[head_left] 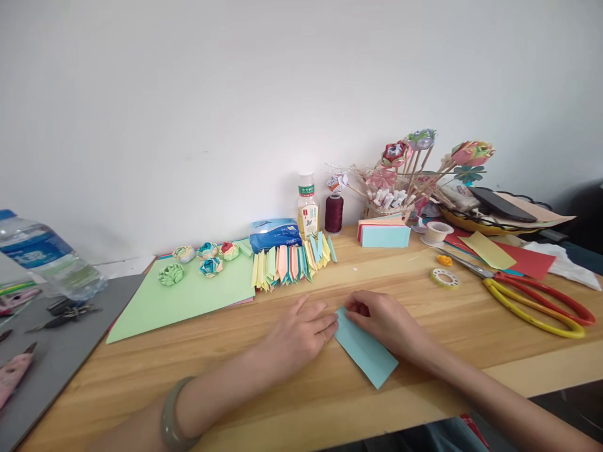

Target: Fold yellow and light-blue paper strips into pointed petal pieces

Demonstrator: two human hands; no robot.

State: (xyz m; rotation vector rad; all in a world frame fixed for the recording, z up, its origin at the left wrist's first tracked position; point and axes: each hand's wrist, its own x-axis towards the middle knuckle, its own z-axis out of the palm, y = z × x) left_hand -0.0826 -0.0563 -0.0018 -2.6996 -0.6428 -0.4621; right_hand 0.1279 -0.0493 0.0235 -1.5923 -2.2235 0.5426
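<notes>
A light-blue rectangular strip of paper (368,353) lies slantwise on the wooden table, its far end between my hands. My right hand (379,317) has its fingers curled and pinched at the paper's far right corner; the fingertips are partly hidden. On the other side, my left hand (305,328) lies low over the table, fingers stretched out, with its fingertips touching the paper's far left edge. A bracelet (173,414) circles my left wrist.
Behind my hands stand a row of folded coloured papers (285,263) and a stack of paper strips (385,236). Large scissors (532,304) and a tape roll (444,278) lie right. Paper flowers (210,267) rest on green sheets (188,309), near a water bottle (42,254).
</notes>
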